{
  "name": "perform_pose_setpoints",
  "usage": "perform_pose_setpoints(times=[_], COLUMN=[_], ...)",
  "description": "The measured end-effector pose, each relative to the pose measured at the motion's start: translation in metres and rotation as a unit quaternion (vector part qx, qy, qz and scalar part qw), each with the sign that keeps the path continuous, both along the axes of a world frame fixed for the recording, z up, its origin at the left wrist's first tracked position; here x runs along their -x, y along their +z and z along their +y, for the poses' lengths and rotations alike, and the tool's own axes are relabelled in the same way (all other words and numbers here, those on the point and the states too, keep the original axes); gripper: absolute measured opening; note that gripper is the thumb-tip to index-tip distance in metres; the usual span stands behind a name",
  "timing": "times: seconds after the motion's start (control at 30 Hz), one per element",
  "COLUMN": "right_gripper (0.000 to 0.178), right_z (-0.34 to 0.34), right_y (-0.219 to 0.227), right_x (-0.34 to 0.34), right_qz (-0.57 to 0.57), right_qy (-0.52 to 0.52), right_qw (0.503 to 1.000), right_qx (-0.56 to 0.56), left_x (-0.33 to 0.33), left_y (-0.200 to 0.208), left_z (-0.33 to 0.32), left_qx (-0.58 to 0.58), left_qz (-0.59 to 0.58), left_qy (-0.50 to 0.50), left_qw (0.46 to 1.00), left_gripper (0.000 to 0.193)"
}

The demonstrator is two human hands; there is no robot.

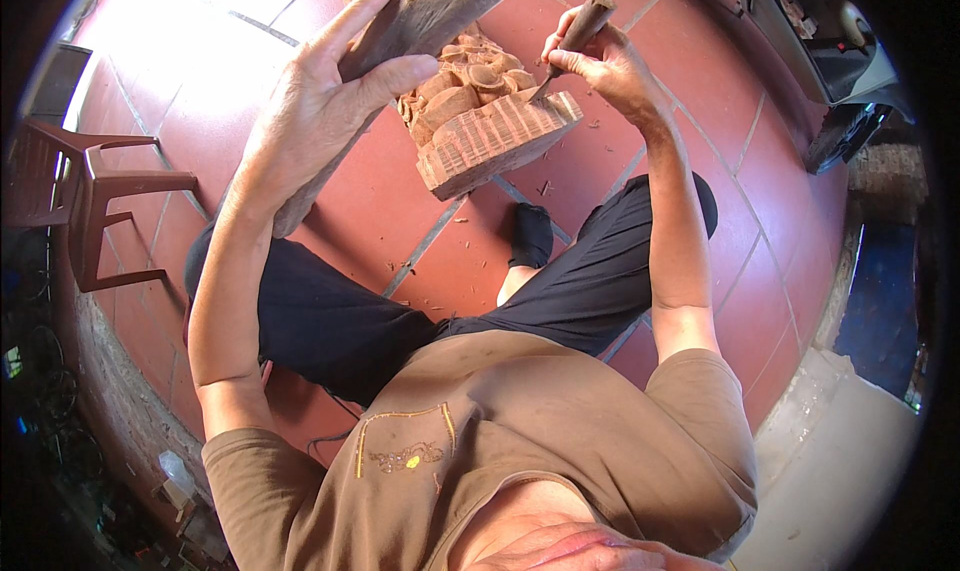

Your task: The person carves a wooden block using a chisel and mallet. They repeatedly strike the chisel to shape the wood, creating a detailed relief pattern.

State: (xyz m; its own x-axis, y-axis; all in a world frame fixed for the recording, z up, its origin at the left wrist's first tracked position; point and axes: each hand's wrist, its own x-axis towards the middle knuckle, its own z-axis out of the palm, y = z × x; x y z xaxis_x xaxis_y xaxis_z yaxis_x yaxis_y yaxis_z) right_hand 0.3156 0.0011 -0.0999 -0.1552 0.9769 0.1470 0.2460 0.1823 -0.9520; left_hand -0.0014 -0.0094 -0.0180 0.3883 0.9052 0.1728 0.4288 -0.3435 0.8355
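A reddish-brown wood carving (490, 121) with rounded, leaf-like relief and a ridged base lies on the tiled floor in front of me. My right hand (612, 71) grips a chisel (585, 26) by its wooden handle, and the thin blade slants down to the top edge of the carving's base. My left hand (325, 106) is wrapped around a long, thick wooden club (425, 16), raised to the left of the carving. Its upper end runs out of the picture, and its lower end passes behind my left forearm.
Wood chips (545, 187) are scattered over the red tiles. My bent legs (340, 311) flank the floor near the carving. A brown plastic chair (110, 186) stands at the left. A dark motorbike-like vehicle (820, 71) is at the upper right, and a pale, rounded object (835, 461) at the lower right.
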Motion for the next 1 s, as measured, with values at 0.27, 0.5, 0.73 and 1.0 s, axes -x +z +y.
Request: perform_pose_setpoints(times=[0.27, 0.5, 0.73, 1.0], right_gripper=[0.015, 0.014, 0.015, 0.017], right_z=[-0.01, -0.013, -0.02, -0.02], right_y=[0.005, 0.003, 0.004, 0.004], right_x=[0.018, 0.017, 0.022, 0.026], right_qz=[-0.038, -0.039, -0.055, -0.045], right_qy=[-0.017, -0.054, -0.059, -0.048], right_qw=[0.999, 0.998, 0.995, 0.997], right_qx=[-0.014, -0.024, -0.05, -0.041], left_x=[-0.011, -0.036, -0.033, -0.034], left_y=[0.017, 0.036, 0.003, 0.017], left_z=[0.001, -0.019, -0.002, 0.0], left_qx=[-0.1, -0.132, -0.148, -0.231], left_qz=[-0.034, 0.02, 0.04, 0.005], left_qy=[-0.087, -0.107, -0.099, -0.12], left_qw=[0.991, 0.985, 0.983, 0.966], left_gripper=[0.071, 0.074, 0.069, 0.072])
